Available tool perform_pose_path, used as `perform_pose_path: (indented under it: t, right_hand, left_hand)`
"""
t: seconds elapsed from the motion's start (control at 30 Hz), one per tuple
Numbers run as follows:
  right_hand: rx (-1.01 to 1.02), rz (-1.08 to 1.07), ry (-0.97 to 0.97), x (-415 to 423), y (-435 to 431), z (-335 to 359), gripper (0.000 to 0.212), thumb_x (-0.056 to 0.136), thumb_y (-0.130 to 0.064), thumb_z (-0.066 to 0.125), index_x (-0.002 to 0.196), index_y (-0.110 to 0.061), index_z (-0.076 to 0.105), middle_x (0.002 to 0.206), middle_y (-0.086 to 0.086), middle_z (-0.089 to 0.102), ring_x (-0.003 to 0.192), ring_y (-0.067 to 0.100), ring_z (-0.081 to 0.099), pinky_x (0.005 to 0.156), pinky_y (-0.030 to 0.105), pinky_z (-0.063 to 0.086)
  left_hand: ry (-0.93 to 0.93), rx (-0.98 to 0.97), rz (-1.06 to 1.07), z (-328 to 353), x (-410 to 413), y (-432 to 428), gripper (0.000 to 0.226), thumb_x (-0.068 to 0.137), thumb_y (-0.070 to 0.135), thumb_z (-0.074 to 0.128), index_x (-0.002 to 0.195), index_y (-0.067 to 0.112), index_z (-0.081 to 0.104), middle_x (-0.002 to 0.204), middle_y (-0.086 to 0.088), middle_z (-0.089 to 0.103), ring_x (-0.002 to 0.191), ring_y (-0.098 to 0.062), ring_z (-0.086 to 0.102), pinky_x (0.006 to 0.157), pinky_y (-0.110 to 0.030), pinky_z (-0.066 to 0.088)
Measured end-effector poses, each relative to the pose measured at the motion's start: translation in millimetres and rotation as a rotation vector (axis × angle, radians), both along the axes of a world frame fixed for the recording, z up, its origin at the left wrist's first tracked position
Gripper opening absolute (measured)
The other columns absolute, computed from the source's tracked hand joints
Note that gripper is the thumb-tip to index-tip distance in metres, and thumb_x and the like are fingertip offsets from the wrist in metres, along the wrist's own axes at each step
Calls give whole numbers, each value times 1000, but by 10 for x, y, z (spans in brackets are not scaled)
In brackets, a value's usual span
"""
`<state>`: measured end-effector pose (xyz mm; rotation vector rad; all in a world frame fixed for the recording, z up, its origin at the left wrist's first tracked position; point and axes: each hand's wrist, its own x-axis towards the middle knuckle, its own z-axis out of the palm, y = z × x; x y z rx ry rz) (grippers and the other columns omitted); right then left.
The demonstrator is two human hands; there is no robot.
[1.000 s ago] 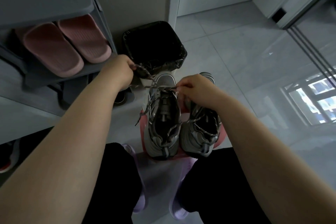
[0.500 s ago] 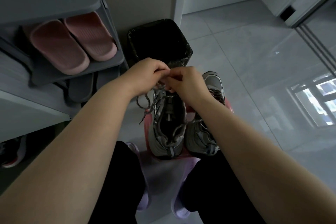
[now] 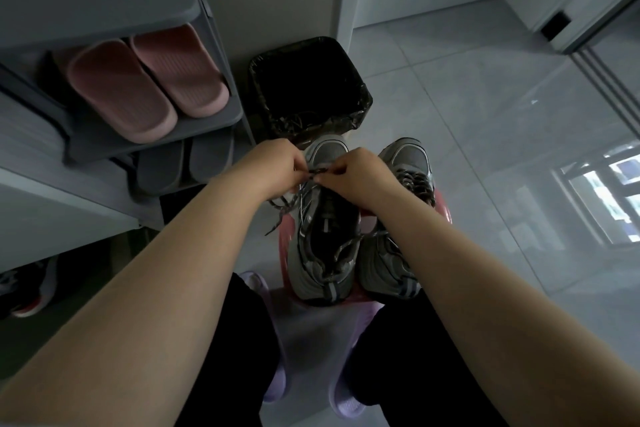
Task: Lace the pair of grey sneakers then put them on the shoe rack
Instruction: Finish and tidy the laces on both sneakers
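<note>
Rack [image 3: 214, 114]: left of the left hand, well apart; pink slippers [image 3: 149, 87] on its shelf.
Left hand [image 3: 273, 166]: fingers curled, pinching the lace [image 3: 317, 170].
Sneaker [image 3: 325, 236]: under both hands, on a pink stool [image 3: 443, 210].
Right hand [image 3: 353, 173]: pinching the same lace, close to the left hand.
Other sneaker [image 3: 405, 163]: just right of the right hand, beside the first.

Mid-frame: grey mesh low-top sneaker [image 3: 325, 253], upright on its sole, toe up-frame, heel down-frame, opening wide. Its dark speckled cord lace [image 3: 281, 210] is pinched over the forefoot by left hand [image 3: 277, 166] and right hand [image 3: 356, 173]; one loose end trails off the left side and slack lies across the opening. Touching on its right, parallel: second grey mesh low-top sneaker [image 3: 405, 158], laces in, midsection hidden by a forearm. Upper left of frame: grey plastic tiered shoe rack [image 3: 221, 116], both sneakers outside it.
</note>
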<state>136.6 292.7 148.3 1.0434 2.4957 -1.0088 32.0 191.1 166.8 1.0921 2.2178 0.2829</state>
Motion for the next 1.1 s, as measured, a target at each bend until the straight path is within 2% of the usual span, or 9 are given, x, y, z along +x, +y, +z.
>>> perform_pose_path:
  t: [0.2,0.3,0.37,0.6,0.73,0.83,0.93,1.03,1.1]
  right_hand:
    - [-195,-91,104,53,0,30,18,84,-20,63,98,-12,73,97,6,68,86,19,61,81,32,52]
    - [-208,-119,137,70,-12,13,21,88,-14,56,98,-9,73,105,10,69,96,24,63,88,36,53]
    - [-189,-100,148,89,-12,-20,23,87,-9,54,100,-12,73,108,5,69,96,20,62,87,30,51]
    - [-196,-159,239,106,-21,-128,8,83,-17,67,86,-16,74,87,4,70,79,14,61,75,26,52]
    - [-127,-116,202,87,-15,-121,9,87,-16,61,84,-18,69,89,2,63,81,17,58,70,28,47]
    - [-81,-127,220,101,5,-51,7,88,-18,59,84,-18,63,93,1,58,83,16,53,69,26,40]
    - [-89,-231,288,140,100,13,9,90,-18,55,82,-18,54,92,1,64,86,20,59,72,30,46]
    - [-234,-393,414,195,176,55,15,90,-16,50,77,-23,46,93,9,68,87,25,67,80,46,55]
    - [-348,-481,533,243,248,161,18,91,-7,46,79,-20,41,87,10,69,81,23,69,74,40,56]
  left_hand:
    - [46,22,-35,-24,44,19,20,90,22,56,85,10,71,64,3,57,64,-15,53,56,-25,38]
    - [65,16,-46,-30,68,39,21,92,22,54,90,8,70,79,-7,64,72,-19,55,60,-28,37]
    - [83,5,-44,-30,95,59,20,92,22,54,92,9,69,81,-7,62,75,-19,54,64,-27,35]
    - [46,-57,6,-61,142,108,32,95,33,47,88,6,62,74,-6,53,74,-21,50,56,-29,32]
    - [-69,18,172,-97,61,86,34,77,41,70,87,15,50,87,-4,57,80,-20,54,71,-34,45]
    - [-65,29,214,-106,26,105,41,69,39,76,93,25,46,108,-6,55,101,-26,52,86,-38,46]
    - [-14,-21,194,-87,40,146,39,74,41,71,108,36,53,127,-8,44,123,-33,37,104,-42,35]
    - [-11,-64,190,-54,58,161,29,79,40,67,107,40,59,136,-6,40,130,-33,28,108,-42,26]
    - [-3,-71,199,-48,66,155,24,80,40,66,103,42,61,138,-2,42,132,-32,26,107,-41,25]
